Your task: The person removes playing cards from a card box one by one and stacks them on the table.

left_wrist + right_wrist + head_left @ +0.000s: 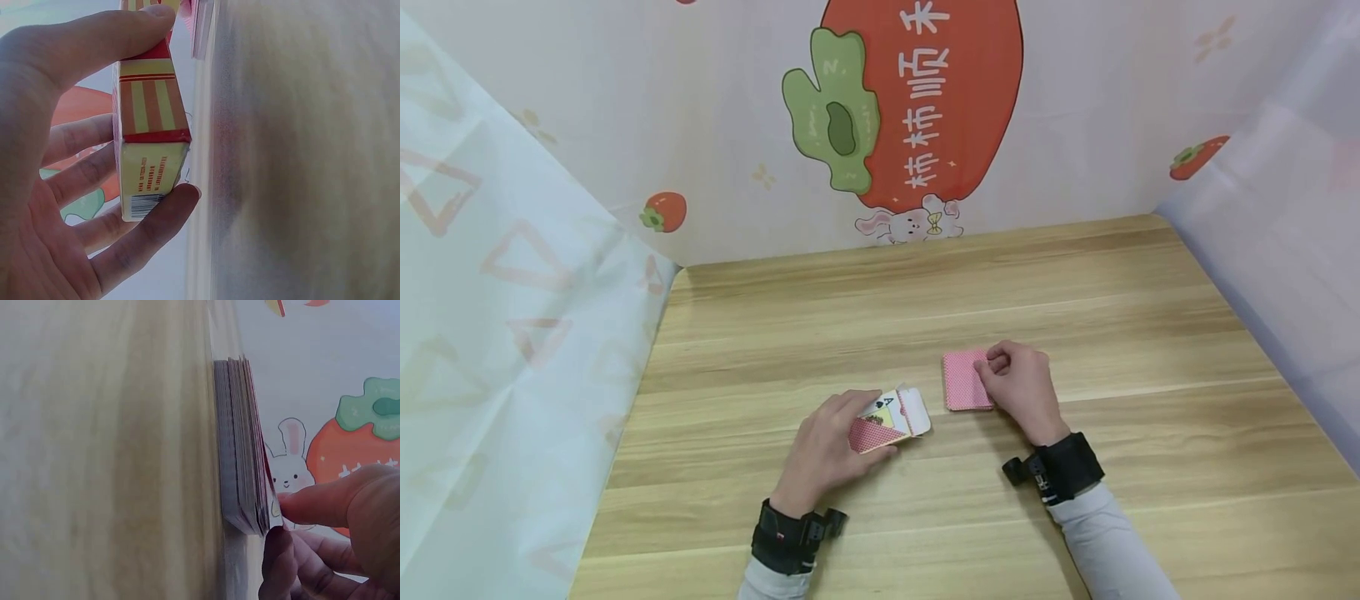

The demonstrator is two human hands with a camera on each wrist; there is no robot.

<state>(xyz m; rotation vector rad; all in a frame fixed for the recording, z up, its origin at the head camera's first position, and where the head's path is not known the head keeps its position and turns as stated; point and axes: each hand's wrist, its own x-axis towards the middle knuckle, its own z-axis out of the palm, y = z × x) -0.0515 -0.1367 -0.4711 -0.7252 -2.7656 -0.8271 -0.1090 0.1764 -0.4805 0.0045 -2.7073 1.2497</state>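
My left hand (pixel 826 450) holds a playing card box (pixel 878 433) with thumb and fingers along its two long sides. The box has a red patterned face with an ace of spades, and its white flap (pixel 916 412) stands out at the right end. A barcode marks the box end (pixel 150 181) in the left wrist view. To the right of the box, a deck of cards (pixel 965 382) lies face down on the table, backs pink. My right hand (pixel 1024 392) pinches the near corner of the top of the stack (pixel 236 450) between thumb and fingertips, bending it up slightly.
The wood-grain table (pixel 775 333) carries the cards. A white backdrop (pixel 715 108) with a persimmon print stands behind it, and hanging white sheets (pixel 512 333) border the left and right sides. Black camera straps (pixel 1067 468) circle both wrists.
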